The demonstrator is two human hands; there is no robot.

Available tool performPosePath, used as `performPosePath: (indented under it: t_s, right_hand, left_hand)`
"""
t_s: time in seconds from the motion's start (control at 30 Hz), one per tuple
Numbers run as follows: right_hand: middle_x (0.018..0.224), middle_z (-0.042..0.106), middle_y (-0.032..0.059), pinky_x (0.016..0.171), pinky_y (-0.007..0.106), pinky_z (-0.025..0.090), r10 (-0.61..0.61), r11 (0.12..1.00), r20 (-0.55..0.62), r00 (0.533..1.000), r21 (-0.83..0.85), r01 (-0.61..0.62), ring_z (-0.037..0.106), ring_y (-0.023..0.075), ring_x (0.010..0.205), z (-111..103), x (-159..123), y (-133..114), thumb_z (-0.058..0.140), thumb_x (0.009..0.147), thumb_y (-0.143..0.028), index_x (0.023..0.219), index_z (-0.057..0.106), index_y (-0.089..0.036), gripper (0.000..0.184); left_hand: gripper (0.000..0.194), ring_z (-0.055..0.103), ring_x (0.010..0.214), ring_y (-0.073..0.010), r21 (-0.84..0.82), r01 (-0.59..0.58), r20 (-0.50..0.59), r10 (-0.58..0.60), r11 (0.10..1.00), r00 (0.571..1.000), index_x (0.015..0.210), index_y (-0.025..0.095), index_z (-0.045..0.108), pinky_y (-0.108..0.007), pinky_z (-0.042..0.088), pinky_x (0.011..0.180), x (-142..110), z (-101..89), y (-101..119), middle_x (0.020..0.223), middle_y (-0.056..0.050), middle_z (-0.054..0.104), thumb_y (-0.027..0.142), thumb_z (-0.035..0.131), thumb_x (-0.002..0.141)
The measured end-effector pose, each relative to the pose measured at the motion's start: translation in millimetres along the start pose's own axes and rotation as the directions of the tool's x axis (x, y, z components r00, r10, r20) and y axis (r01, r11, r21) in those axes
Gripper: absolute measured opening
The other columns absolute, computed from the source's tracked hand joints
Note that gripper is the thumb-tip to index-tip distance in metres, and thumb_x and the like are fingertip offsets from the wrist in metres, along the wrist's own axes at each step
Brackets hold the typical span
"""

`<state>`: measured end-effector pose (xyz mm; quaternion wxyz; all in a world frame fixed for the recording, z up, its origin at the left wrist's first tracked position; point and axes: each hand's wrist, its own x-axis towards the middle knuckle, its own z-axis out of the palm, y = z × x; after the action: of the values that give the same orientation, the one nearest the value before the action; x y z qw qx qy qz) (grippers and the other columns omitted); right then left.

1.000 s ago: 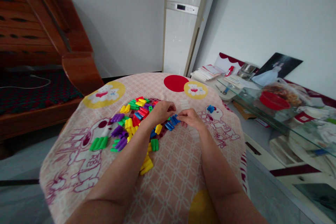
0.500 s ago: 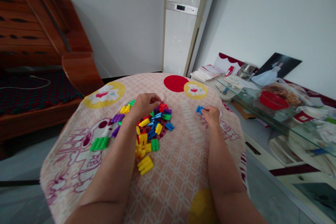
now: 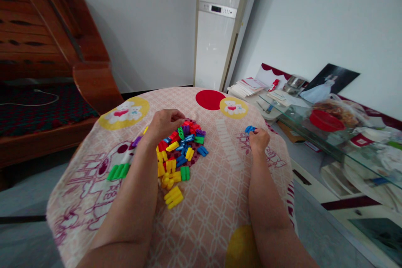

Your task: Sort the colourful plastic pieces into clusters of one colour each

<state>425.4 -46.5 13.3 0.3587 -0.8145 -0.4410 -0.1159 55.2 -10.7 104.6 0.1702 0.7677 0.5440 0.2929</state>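
Observation:
My right hand [image 3: 259, 139] pinches a blue toy building block [image 3: 250, 129] at the right side of the table, low over the cloth; part of the block shows beyond the fingertips. My left hand [image 3: 165, 123] hovers over the far left of a pile of plastic blocks, its fingers loosely bent and a gap between them and the thumb. Nothing shows in it. Below and beside it lie red blocks [image 3: 191, 125], blue blocks [image 3: 187, 138] and yellow blocks [image 3: 170, 166]. My left forearm hides some blocks. A green block [image 3: 118, 172] lies left of that forearm.
A patterned cloth [image 3: 204, 209] covers the round table. To the right stands a glass shelf [image 3: 314, 136] with a red bowl [image 3: 327, 120] and papers. A wooden bench [image 3: 91, 75] is at the left, and a tall white appliance [image 3: 215, 42] stands behind.
My right hand has moved slightly right with the blue block. My left hand has drawn back a little to the left, uncovering purple and green blocks in the pile.

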Motion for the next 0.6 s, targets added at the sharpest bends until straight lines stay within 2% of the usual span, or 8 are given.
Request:
performPosePath:
  t_s: [0.17,0.27,0.4,0.5,0.6]
  right_hand:
    - [0.075,0.073,0.0135,0.069,0.033,0.046,0.002,1.000,-0.008,1.000,0.006,-0.002,0.064,0.0241,0.071,4.7,-0.2,6.1,0.058,0.071,-0.024,0.071,0.071,-0.016,0.016]
    - [0.070,0.071,0.0121,0.066,0.033,0.044,0.014,1.000,-0.084,0.996,0.022,-0.012,0.062,0.0238,0.067,2.1,-0.6,4.8,0.061,0.071,-0.027,0.068,0.069,-0.017,0.014]
    - [0.072,0.070,0.0128,0.065,0.033,0.041,0.041,0.998,-0.186,0.982,0.056,-0.031,0.060,0.0243,0.067,-4.8,-3.2,-9.8,0.061,0.077,-0.034,0.071,0.067,-0.018,0.018]
    - [0.068,0.067,0.0096,0.065,0.032,0.040,-0.030,0.992,-0.136,0.990,0.121,0.047,0.058,0.0225,0.065,-4.2,-8.7,-22.7,0.058,0.080,-0.034,0.068,0.063,-0.020,0.019]
    - [0.065,0.066,0.0069,0.065,0.031,0.039,-0.098,0.980,-0.076,0.992,0.168,0.109,0.056,0.0207,0.063,1.4,-15.1,-29.6,0.055,0.080,-0.034,0.066,0.060,-0.021,0.019]
  left_hand:
    - [0.030,0.066,0.068,-0.0173,0.024,0.107,0.009,-0.107,0.994,0.994,0.097,0.018,0.077,-0.024,0.050,0.068,-4.4,-9.3,-16.7,0.073,-0.002,0.074,0.029,0.060,0.075]
    - [0.030,0.065,0.061,-0.0163,0.033,0.198,0.087,-0.200,0.980,0.976,0.094,0.018,0.076,-0.023,0.050,0.062,-9.3,-16.9,-31.3,0.066,-0.001,0.072,0.023,0.060,0.070]
    - [0.020,0.066,0.060,-0.0175,0.050,0.297,0.232,-0.300,0.954,0.925,0.077,0.018,0.074,-0.022,0.048,0.057,-15.1,-26.6,-50.6,0.059,-0.001,0.070,0.019,0.059,0.065]
    - [0.015,0.068,0.065,-0.0185,0.073,0.305,0.302,-0.312,0.950,0.901,0.074,0.019,0.073,-0.022,0.048,0.057,-15.7,-28.7,-60.8,0.064,-0.001,0.072,0.022,0.062,0.063]
    - [0.022,0.069,0.071,-0.0194,0.174,0.225,0.288,-0.268,0.959,0.920,0.079,0.021,0.076,-0.022,0.049,0.061,-12.2,-23.9,-65.5,0.074,-0.001,0.075,0.028,0.072,0.058]
